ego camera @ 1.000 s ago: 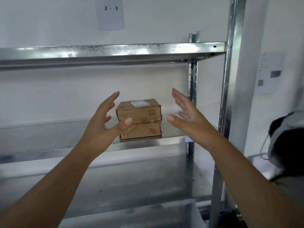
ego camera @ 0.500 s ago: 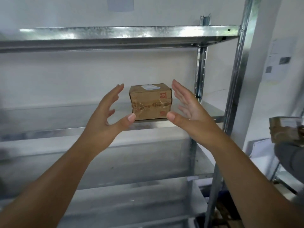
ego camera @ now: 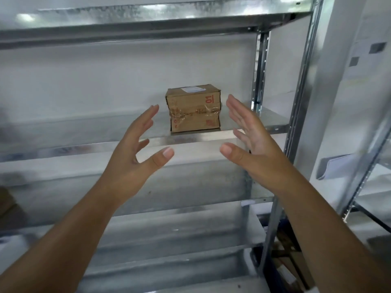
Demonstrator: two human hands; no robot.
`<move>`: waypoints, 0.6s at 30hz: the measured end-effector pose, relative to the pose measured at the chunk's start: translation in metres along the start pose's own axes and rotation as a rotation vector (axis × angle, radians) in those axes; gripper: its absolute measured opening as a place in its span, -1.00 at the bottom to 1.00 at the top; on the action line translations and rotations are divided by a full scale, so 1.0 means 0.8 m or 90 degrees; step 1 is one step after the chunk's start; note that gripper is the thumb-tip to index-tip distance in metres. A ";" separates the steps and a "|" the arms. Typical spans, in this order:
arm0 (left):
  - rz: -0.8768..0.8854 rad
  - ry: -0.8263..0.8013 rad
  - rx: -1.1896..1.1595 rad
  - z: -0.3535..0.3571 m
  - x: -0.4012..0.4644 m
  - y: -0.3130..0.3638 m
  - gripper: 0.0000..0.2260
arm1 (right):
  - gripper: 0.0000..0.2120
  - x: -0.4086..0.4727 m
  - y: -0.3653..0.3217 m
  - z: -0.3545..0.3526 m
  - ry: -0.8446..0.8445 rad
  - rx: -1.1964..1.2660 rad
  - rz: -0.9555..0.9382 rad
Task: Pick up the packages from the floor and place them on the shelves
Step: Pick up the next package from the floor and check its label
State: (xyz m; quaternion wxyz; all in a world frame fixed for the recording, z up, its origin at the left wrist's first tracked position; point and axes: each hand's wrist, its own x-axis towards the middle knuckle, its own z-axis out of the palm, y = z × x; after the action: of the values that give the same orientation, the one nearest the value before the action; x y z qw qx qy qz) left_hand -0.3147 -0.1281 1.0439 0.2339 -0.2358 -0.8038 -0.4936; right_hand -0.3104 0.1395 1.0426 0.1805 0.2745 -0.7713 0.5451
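a taped cardboard box (ego camera: 193, 108) (white label on top, red "01" printed on its front) on the middle shelf (ego camera: 84, 148) of a galvanised metal rack, set toward the right end near the rear upright (ego camera: 259, 70). left hand (ego camera: 135, 159) and right hand (ego camera: 251, 140) raised in front of the shelf, one to each side of the box and clear of it, palms facing each other, fingers spread and holding nothing. upper shelf (ego camera: 148, 20) above and lower shelf (ego camera: 169, 227) below. white wall (ego camera: 105, 85) behind. papers (ego camera: 338, 168) on a neighbouring rack at right.
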 end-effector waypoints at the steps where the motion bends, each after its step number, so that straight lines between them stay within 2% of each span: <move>1: -0.004 -0.005 -0.004 0.002 -0.009 -0.001 -0.29 | -0.16 -0.010 0.002 0.003 0.000 0.010 0.009; 4: -0.015 -0.030 -0.023 0.006 -0.040 -0.010 -0.32 | -0.12 -0.046 0.008 0.021 -0.012 0.031 0.033; 10: -0.036 -0.085 -0.063 0.001 -0.117 -0.046 -0.26 | -0.11 -0.133 0.003 0.069 -0.001 0.021 0.113; 13: -0.043 -0.137 -0.094 -0.006 -0.165 -0.067 -0.22 | -0.18 -0.181 -0.007 0.095 0.020 0.000 0.135; 18: -0.055 -0.216 -0.138 -0.014 -0.240 -0.093 -0.33 | -0.22 -0.254 -0.029 0.150 0.071 -0.009 0.203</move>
State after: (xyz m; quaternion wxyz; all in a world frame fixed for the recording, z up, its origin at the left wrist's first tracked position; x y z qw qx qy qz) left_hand -0.2087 -0.1966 0.8805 0.0470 -0.3044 -0.7834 -0.5398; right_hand -0.1339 0.0670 0.9013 0.1362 0.1170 -0.7976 0.5758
